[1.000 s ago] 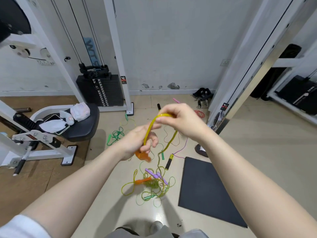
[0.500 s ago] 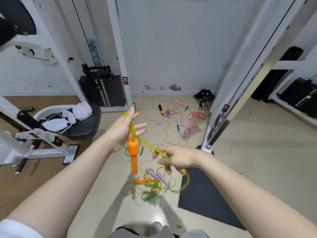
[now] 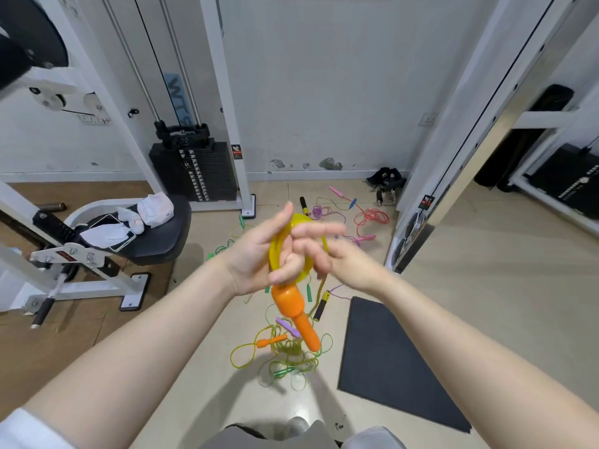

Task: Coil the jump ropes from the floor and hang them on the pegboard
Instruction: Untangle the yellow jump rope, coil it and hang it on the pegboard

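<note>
Coiling step in hand: left hand [image 3: 256, 254] grips yellow rope [image 3: 275, 251] loops, orange handle [image 3: 293, 311] hanging below palm. Right hand [image 3: 327, 254], blurred, fingers loosely spread at coil; grip on rope cannot be told. Next move, judged: lay further loop, gather trailing cord. Beyond, rope tangle [image 3: 285, 351] on floor [image 3: 486, 286]; farther, pink rope [image 3: 369, 218] near wall. Pegboard unseen.

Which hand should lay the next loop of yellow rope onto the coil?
Right hand, probably. The left hand grips the yellow coil, with the orange handle hanging below it, so it is occupied. The right hand's fingers lie at the coil where the loose rope trails down.
</note>
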### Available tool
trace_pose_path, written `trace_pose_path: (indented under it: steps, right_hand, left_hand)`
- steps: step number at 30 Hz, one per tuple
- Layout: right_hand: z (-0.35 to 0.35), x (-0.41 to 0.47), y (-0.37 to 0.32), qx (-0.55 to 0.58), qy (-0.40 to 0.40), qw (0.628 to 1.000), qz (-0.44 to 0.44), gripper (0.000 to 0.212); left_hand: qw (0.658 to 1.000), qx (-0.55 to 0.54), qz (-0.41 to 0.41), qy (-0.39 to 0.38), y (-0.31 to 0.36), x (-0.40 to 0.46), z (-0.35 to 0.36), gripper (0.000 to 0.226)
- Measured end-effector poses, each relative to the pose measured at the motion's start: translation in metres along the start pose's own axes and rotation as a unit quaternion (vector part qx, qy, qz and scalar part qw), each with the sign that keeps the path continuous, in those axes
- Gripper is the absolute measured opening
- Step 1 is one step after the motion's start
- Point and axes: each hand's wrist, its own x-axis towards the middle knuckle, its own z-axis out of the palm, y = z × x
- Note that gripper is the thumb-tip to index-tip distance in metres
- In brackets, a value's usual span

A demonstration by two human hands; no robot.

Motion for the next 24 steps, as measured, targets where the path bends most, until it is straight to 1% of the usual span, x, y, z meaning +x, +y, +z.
trace_pose_path:
  steps: [1, 2, 3, 5, 7, 9, 10, 11, 12, 13, 14, 15, 16, 17, 18, 19, 20, 21, 22, 23, 24]
  right_hand:
    - [0.007, -0.002, 0.005, -0.038, -0.028, 0.999, 0.011, 0.018]
    - [0.012, -0.005, 0.008, -0.071, -0.060, 0.995, 0.029, 0.009]
    - [0.015, -0.007, 0.008, -0.088, -0.087, 0.991, 0.046, 0.005]
    - [0.015, -0.010, 0.002, -0.138, -0.119, 0.982, 0.057, 0.018]
    - [0.015, -0.013, -0.011, -0.192, -0.155, 0.968, 0.039, 0.026]
    - [0.017, -0.018, -0.024, -0.240, -0.189, 0.952, 0.011, 0.025]
    - [0.018, -0.020, -0.031, -0.273, -0.192, 0.942, -0.012, 0.021]
    - [0.017, -0.021, -0.039, -0.299, -0.171, 0.938, -0.042, 0.017]
    - [0.014, -0.020, -0.042, -0.312, -0.122, 0.940, -0.069, 0.016]
    - [0.007, -0.016, -0.044, -0.313, -0.048, 0.945, -0.086, 0.016]
    - [-0.001, -0.012, -0.045, -0.296, 0.042, 0.950, -0.087, 0.017]
    - [-0.010, -0.007, -0.043, -0.263, 0.125, 0.953, -0.080, 0.017]
    - [-0.017, -0.003, -0.039, -0.223, 0.182, 0.955, -0.073, 0.019]
    - [-0.023, -0.001, -0.036, -0.185, 0.198, 0.960, -0.067, 0.022]
    - [-0.025, 0.000, -0.030, -0.145, 0.180, 0.971, -0.062, 0.025]
    - [-0.026, 0.001, -0.028, -0.091, 0.143, 0.984, -0.060, 0.025]
    - [-0.023, 0.002, -0.023, -0.027, 0.105, 0.993, -0.051, 0.021]
    - [-0.019, 0.003, -0.018, 0.037, 0.074, 0.996, -0.036, 0.018]
    - [-0.014, 0.004, -0.009, 0.077, 0.049, 0.996, -0.017, 0.015]
    - [-0.008, 0.005, 0.000, 0.085, 0.026, 0.996, -0.003, 0.014]
    - [-0.002, 0.006, 0.012, 0.069, 0.002, 0.998, 0.011, 0.017]
  left_hand:
    - [0.998, -0.021, 0.035, 0.043, 0.003, 0.003, 0.002, 0.066]
    - [0.991, -0.032, 0.069, 0.114, 0.005, 0.007, 0.002, 0.063]
    - [0.975, -0.044, 0.098, 0.196, 0.005, 0.011, 0.000, 0.058]
    - [0.931, -0.061, 0.129, 0.336, 0.001, 0.017, -0.011, 0.046]
    - [0.896, -0.020, 0.133, 0.424, -0.006, 0.018, -0.030, 0.048]
    - [0.876, 0.088, 0.099, 0.464, -0.016, 0.015, -0.046, 0.057]
    - [0.872, 0.159, 0.066, 0.459, -0.023, 0.014, -0.049, 0.060]
    - [0.871, 0.231, 0.026, 0.433, -0.029, 0.012, -0.048, 0.062]
    - [0.870, 0.290, -0.013, 0.398, -0.034, 0.012, -0.046, 0.059]
    - [0.873, 0.325, -0.047, 0.361, -0.037, 0.012, -0.042, 0.053]
    - [0.883, 0.328, -0.074, 0.326, -0.039, 0.011, -0.039, 0.047]
    - [0.903, 0.299, -0.101, 0.293, -0.038, 0.009, -0.035, 0.052]
    - [0.927, 0.251, -0.128, 0.248, -0.034, 0.008, -0.031, 0.066]
    - [0.947, 0.207, -0.155, 0.189, -0.029, 0.006, -0.025, 0.079]
    - [0.960, 0.176, -0.179, 0.124, -0.024, 0.003, -0.022, 0.088]
    - [0.968, 0.148, -0.194, 0.056, -0.019, 0.001, -0.017, 0.093]
    - [0.975, 0.112, -0.194, -0.005, -0.017, 0.000, -0.015, 0.095]
    - [0.981, 0.065, -0.179, -0.049, -0.015, -0.001, -0.012, 0.098]
    - [0.987, 0.022, -0.148, -0.064, -0.012, -0.001, -0.011, 0.101]
    - [0.992, -0.016, -0.106, -0.062, -0.009, -0.001, -0.012, 0.100]
    - [0.996, -0.051, -0.053, -0.045, -0.005, 0.000, -0.014, 0.092]
